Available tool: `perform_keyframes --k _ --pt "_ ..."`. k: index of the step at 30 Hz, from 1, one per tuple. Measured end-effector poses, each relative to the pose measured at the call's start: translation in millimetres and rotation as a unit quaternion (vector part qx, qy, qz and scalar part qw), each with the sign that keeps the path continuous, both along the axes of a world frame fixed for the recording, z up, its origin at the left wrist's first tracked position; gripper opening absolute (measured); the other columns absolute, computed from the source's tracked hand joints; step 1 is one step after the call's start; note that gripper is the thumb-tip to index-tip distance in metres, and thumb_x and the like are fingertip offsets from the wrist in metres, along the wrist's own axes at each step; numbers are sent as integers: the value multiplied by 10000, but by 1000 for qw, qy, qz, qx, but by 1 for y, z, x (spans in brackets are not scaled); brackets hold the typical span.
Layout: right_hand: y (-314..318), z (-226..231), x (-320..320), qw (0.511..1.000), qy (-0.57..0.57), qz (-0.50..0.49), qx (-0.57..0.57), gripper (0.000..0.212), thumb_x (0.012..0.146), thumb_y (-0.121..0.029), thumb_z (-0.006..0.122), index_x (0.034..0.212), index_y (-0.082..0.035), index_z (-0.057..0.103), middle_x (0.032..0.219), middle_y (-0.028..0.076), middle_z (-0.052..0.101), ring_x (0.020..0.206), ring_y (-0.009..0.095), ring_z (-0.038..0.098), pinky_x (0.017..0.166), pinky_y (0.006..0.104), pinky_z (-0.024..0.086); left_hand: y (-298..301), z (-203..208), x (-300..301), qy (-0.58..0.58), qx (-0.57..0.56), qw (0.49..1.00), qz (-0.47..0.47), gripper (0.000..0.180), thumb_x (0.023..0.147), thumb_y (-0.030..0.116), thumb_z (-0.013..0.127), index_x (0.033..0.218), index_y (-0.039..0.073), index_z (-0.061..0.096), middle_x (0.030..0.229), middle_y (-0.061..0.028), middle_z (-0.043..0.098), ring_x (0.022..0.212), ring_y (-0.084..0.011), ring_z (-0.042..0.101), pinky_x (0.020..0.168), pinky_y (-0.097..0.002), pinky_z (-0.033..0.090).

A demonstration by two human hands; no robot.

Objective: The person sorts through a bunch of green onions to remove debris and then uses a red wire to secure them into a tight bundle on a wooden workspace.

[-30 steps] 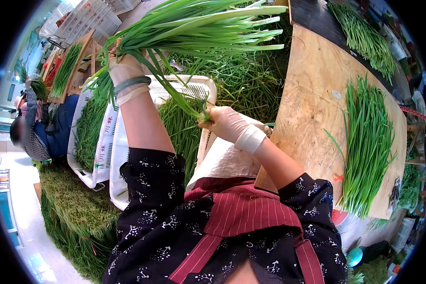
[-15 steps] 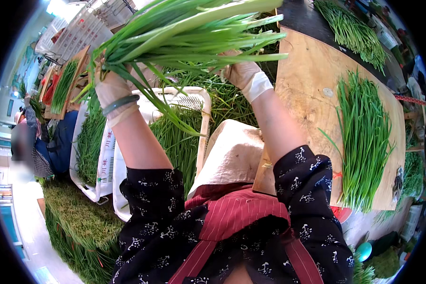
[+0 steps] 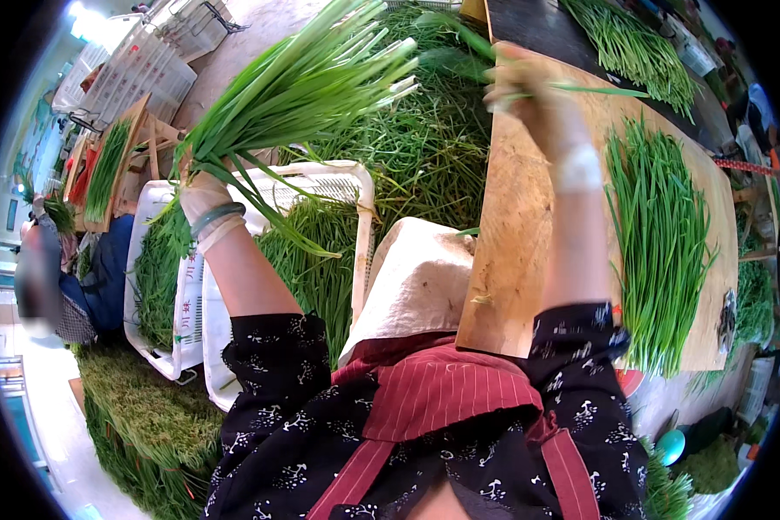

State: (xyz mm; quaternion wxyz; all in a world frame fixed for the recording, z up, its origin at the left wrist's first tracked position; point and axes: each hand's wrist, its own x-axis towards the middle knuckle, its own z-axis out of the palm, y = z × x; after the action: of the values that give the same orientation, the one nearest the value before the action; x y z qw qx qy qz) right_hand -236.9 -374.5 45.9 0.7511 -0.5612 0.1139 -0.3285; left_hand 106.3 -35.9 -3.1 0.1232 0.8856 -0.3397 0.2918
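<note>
Raised over the white plastic crates, my left hand (image 3: pixel 203 192) is closed round the leafy end of a thick bunch of garlic chives (image 3: pixel 295 91). The pale cut ends of the bunch fan out to the upper right, and several bent blades droop below. I wear a thin glove and a greenish bangle on that side. My right hand (image 3: pixel 533 95), smeared by motion, is above the wooden board (image 3: pixel 529 217) with a few loose chive blades (image 3: pixel 602 89) sticking out of its grip. A neat row of chives (image 3: pixel 659 251) lies on the board's right part.
White crates (image 3: pixel 362 234) with chives stand in front of me on the left. Loose trimmings (image 3: pixel 433 147) are heaped beyond them. Stacked greens (image 3: pixel 147 407) sit at lower left, and another person (image 3: pixel 104 277) is at far left. More chives (image 3: pixel 637 52) lie on a dark table.
My right hand has drawn away from the bunch, rightward and over the board, with a few blades. The bunch in my left hand now tilts more upright.
</note>
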Motion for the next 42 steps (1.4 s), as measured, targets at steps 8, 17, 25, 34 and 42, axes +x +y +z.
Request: perform_keyframes --k 8,17,25,34,42 --pt "46 -50 56 979 145 141 -3 753 750 -261 747 1335 24 369 1062 108 628 716 109 625 613 191 486 -14 -18 10 66 54 996 -18 331 873 193 517 1165 40 550 1140 -158 569 1058 -299 529 891 -387 439" --pt "36 -32 38 997 46 -61 31 186 866 -225 577 906 -63 659 743 -18 587 602 65 477 580 204 406 -6 -31 1 -4 60 997 -55 347 867 178 512 1184 37 538 1194 -161 549 1111 -288 512 940 -375 419" --pt "80 2 40 989 70 84 -99 385 800 -181 660 1147 -29 588 1002 94 645 745 94 585 645 215 490 -17 -32 -29 51 16 996 -68 307 852 177 531 1114 24 576 1144 -129 583 1024 -238 572 878 -344 471" --pt "4 8 -8 958 -253 -70 115 233 900 -130 505 1064 21 573 807 61 633 755 133 618 752 240 508 25 -68 -16 5 98 995 7 313 887 152 477 1163 12 523 1144 -120 584 989 -225 588 811 -348 507" --pt "38 -32 32 960 124 54 -245 287 813 -212 676 1082 -115 654 1023 69 667 910 139 611 821 255 481 24 -72 -31 519 -653 506 -218 304 929 187 450 1162 5 517 1124 -131 586 917 -212 608 740 -374 536"
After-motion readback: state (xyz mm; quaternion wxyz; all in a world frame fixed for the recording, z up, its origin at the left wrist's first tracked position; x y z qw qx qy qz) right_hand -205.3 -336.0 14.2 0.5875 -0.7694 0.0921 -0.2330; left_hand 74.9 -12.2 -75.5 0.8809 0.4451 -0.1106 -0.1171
